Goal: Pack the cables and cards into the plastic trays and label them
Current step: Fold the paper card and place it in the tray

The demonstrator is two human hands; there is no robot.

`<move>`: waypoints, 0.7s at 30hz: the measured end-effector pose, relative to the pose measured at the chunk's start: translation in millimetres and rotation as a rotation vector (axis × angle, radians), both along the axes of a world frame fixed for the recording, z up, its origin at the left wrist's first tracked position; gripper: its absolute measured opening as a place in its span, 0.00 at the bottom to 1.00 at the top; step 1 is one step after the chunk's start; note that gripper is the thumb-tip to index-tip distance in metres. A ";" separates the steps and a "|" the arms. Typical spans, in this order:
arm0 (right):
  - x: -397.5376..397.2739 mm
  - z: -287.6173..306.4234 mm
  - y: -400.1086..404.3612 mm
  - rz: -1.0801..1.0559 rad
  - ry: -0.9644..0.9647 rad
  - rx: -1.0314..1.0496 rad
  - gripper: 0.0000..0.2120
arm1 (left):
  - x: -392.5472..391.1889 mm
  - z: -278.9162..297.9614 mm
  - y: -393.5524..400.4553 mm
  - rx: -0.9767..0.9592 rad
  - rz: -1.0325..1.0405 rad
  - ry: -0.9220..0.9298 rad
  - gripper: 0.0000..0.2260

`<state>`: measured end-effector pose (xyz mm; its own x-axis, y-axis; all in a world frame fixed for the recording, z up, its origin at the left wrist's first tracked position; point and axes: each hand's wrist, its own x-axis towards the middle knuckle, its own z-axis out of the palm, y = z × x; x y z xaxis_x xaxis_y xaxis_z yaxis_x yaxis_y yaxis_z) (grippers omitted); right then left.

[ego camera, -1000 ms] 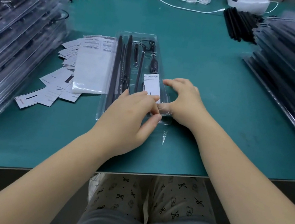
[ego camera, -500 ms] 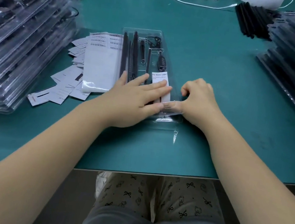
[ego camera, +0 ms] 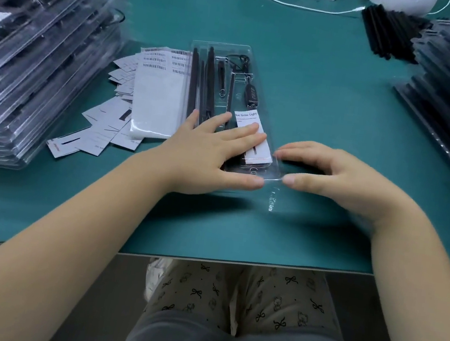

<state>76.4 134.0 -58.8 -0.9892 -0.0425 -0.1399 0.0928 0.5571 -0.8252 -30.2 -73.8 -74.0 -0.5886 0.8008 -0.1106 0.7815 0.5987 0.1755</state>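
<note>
Pressing flat with straight fingers, the left hand (ego camera: 209, 150) covers 1 clear tray (ego camera: 241, 65) at the centre of the green surface (ego camera: 328, 104); the right hand (ego camera: 330, 176) pinches its near corner. 2 tray stacks (ego camera: 31, 56) flank it.

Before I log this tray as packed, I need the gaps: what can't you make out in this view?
- Card in the tray: the left hand covers its middle; the small print is too small to read.
- Tray's near end: hidden under both hands; right hand.
- Barcode sheet: the codes are too small.
- Left stack: blurred and cut off by the edge.
</note>
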 end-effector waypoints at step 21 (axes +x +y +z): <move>9.1 -25.6 -18.2 -0.085 0.285 0.356 0.17 | 20.0 1.2 -4.2 0.543 -0.019 0.124 0.22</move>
<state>85.5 115.9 -84.4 -0.9882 0.0416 0.1471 -0.0527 0.8106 -0.5833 -10.2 -78.0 -72.8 -0.5556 0.7342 0.3903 0.8259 0.4329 0.3613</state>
